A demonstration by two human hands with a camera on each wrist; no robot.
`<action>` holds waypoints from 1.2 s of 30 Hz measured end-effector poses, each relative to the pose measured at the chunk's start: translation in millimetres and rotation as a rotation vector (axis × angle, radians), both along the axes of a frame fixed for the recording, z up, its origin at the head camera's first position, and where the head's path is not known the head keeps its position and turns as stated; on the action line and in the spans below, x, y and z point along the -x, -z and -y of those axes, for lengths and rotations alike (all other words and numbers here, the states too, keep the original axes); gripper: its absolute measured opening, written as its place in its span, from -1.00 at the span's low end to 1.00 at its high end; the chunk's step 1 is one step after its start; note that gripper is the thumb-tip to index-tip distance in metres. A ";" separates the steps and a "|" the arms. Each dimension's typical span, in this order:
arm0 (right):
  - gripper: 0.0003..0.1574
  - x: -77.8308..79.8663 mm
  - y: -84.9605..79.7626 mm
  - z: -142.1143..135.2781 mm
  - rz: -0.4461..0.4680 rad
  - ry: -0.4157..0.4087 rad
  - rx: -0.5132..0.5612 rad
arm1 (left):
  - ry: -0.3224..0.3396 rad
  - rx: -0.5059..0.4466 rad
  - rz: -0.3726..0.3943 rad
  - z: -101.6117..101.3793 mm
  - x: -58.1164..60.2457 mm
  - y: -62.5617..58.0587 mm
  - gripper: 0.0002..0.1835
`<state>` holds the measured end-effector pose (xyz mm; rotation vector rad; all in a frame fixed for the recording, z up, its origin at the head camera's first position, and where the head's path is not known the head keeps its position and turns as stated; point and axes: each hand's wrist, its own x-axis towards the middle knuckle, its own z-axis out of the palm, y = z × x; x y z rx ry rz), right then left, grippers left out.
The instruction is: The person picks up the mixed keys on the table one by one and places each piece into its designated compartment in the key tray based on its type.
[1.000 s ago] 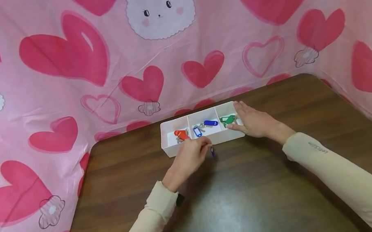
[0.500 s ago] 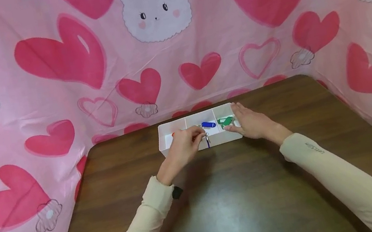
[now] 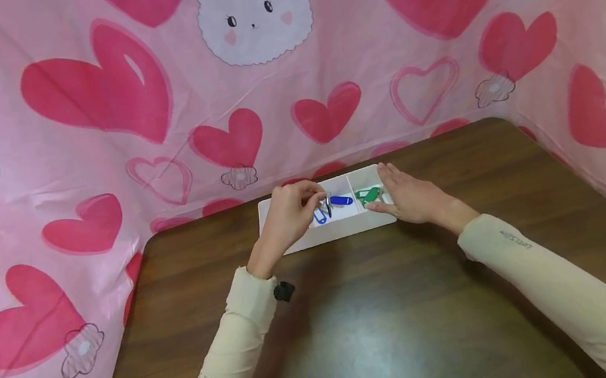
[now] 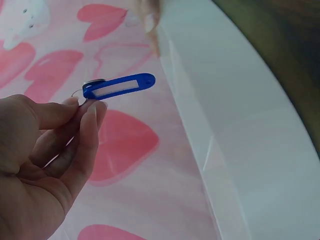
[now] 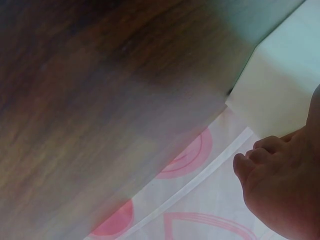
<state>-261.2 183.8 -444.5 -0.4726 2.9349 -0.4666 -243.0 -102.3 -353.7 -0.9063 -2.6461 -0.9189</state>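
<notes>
A white box (image 3: 340, 229) with several compartments stands near the table's back edge. My left hand (image 3: 289, 215) is over its left part and hides the left compartment. Between thumb and fingertips it pinches the metal ring of a blue key tag (image 4: 120, 86), which has a white label. In the head view, that tag hangs over the middle compartment, above another blue key tag (image 3: 341, 200) and a blue-framed one (image 3: 320, 216). My right hand (image 3: 415, 195) rests on the box's right end with fingers extended, its thumb at the front rim by green key tags (image 3: 370, 195).
The box stands on a dark wooden table (image 3: 410, 312). A pink cloth (image 3: 166, 105) with hearts and rabbits hangs close behind the table and along its sides.
My left hand has moved up and away from me with the blue key tag, from in front of the box to above it. The right hand has stayed at the box's right end.
</notes>
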 end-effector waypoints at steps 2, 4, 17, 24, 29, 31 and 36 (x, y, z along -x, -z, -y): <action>0.42 -0.3 -1.3 0.2 -0.005 -0.004 -0.005 | -0.003 0.000 0.003 1.0 4.1 -4.5 -0.86; 0.40 -0.9 -2.4 0.4 -0.010 -0.008 -0.010 | -0.008 -0.004 0.019 2.1 8.3 -8.0 -0.86; 0.44 -1.1 -0.3 1.3 0.001 -0.018 -0.008 | -0.042 -0.020 0.132 6.0 29.6 -13.8 -0.84; 0.44 -0.8 1.7 -1.4 0.003 -0.009 -0.001 | -0.067 -0.032 0.223 4.5 42.4 -16.1 -0.82; 0.43 -1.6 1.1 -2.2 -0.004 -0.016 0.015 | -0.081 -0.048 0.245 3.1 53.4 -18.0 -0.83; 0.43 -1.7 0.6 -2.5 -0.006 -0.022 0.012 | -0.081 -0.057 0.256 2.6 57.5 -17.9 -0.82; 0.43 -0.8 -1.2 -2.6 -0.007 -0.025 0.014 | -0.084 -0.059 0.299 -0.1 67.1 -15.8 -0.82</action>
